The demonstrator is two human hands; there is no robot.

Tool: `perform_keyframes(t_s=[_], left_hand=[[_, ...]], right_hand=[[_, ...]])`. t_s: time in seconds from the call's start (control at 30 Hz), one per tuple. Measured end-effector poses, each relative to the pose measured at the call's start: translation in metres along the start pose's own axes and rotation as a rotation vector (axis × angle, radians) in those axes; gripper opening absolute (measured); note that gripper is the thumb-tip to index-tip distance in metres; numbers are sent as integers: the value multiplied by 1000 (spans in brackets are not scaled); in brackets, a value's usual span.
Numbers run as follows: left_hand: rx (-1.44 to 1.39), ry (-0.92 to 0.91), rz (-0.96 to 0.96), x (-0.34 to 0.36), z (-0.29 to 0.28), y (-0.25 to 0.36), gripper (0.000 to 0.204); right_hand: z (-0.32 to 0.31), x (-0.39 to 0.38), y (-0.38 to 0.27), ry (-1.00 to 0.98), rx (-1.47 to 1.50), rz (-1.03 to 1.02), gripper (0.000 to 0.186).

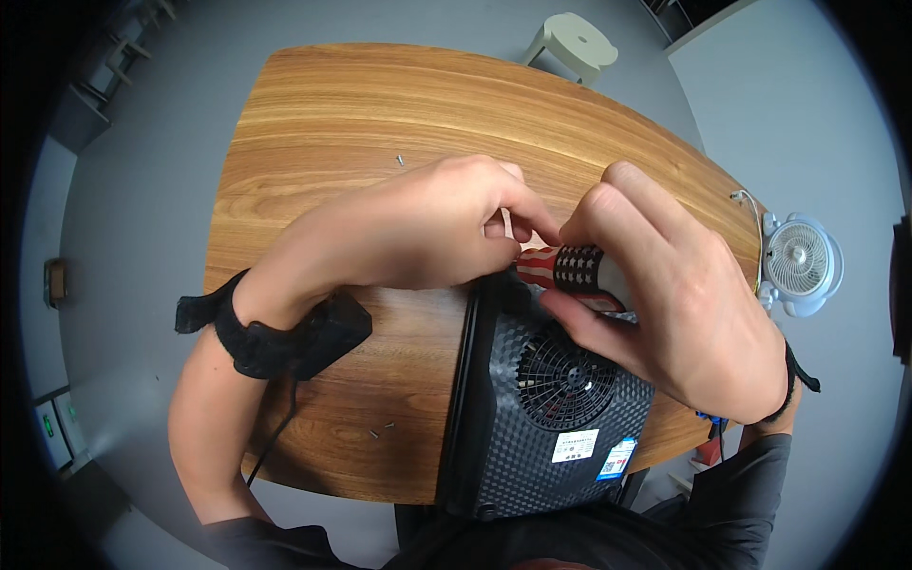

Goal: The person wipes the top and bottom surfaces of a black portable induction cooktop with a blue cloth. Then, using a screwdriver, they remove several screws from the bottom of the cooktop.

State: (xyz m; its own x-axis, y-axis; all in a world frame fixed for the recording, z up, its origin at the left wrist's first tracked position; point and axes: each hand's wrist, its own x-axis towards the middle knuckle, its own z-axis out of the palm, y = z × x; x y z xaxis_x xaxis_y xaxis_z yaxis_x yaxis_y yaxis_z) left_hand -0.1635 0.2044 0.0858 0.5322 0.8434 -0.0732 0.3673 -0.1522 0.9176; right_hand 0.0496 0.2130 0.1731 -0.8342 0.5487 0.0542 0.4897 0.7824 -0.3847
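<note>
A black induction cooker [518,465] lies underside up on the wooden table, its round fan grille [567,382] facing me. My right hand [679,280] is wrapped round a thick electric screwdriver [577,270] patterned with red and white stripes and white stars on black. Its tip points left, toward the cooker's far left corner, and is hidden behind my fingers. There, my left hand [465,223] curls with thumb and fingers close together beside the striped front end. What the left fingers pinch, if anything, is hidden.
One small screw [400,160] lies on the far part of the table [380,100]; two more, including this screw [373,433], lie near its front edge. A white fan [800,256] stands at the right, and a pale stool [578,43] beyond the far edge. Black straps circle both wrists.
</note>
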Motion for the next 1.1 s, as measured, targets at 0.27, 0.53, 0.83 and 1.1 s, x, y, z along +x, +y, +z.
perform_keyframes(t_s=[0.27, 0.53, 0.83, 1.1], left_hand=[[28, 133, 230, 1, 16, -4, 23], [56, 233, 304, 9, 22, 4, 26], [-63, 181, 317, 7, 26, -6, 27], [-10, 260, 288, 6, 27, 3, 26]], right_hand=[[2, -2, 1, 37, -213, 39, 33], [-10, 1, 13, -62, -24, -128, 42], [-6, -1, 9, -92, -38, -124, 43], [-10, 0, -3, -93, -253, 19, 41]])
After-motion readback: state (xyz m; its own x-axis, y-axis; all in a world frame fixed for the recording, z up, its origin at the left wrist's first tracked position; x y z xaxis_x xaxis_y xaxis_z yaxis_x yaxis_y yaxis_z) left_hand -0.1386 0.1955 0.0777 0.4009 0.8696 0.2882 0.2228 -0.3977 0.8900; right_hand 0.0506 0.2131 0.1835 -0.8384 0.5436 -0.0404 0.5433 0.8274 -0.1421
